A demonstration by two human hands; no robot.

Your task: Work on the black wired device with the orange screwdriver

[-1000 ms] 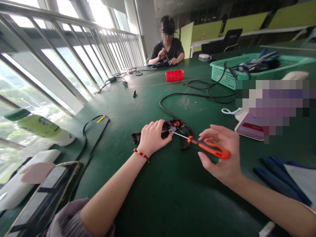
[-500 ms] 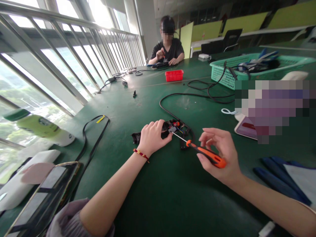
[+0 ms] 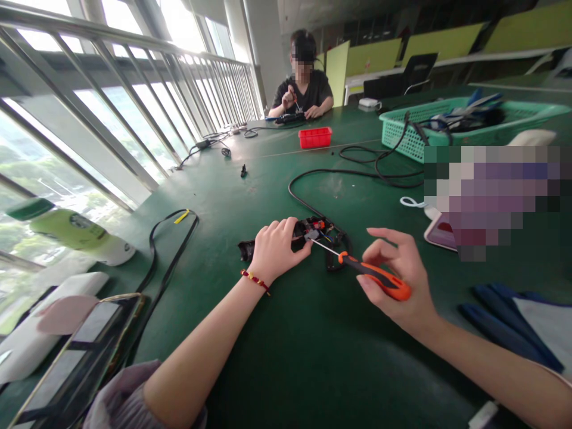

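Observation:
On the green table lies a black corded device (image 3: 300, 237), its housing opened so that coloured wires and a small grey part show inside. My left hand (image 3: 276, 247) is wrapped over its long body and presses it down, the thumb beside the grey part. In my right hand (image 3: 397, 274) is an orange-and-black screwdriver (image 3: 378, 276), gripped by its handle between thumb and fingers. The tip of its thin shaft meets the device's inside near my left thumb. My left palm hides part of the housing.
A black cable (image 3: 313, 171) runs from the device toward a green basket (image 3: 404, 134) of tools. A red tray (image 3: 315, 137) and a small black part (image 3: 243, 171) lie ahead. At left are a bottle (image 3: 75, 232) and a phone (image 3: 80, 351). Opposite sits a co-worker (image 3: 304, 83).
The screwdriver handle has shifted slightly right and up, and my right fingers have changed position around it. My left hand and the device stay in place.

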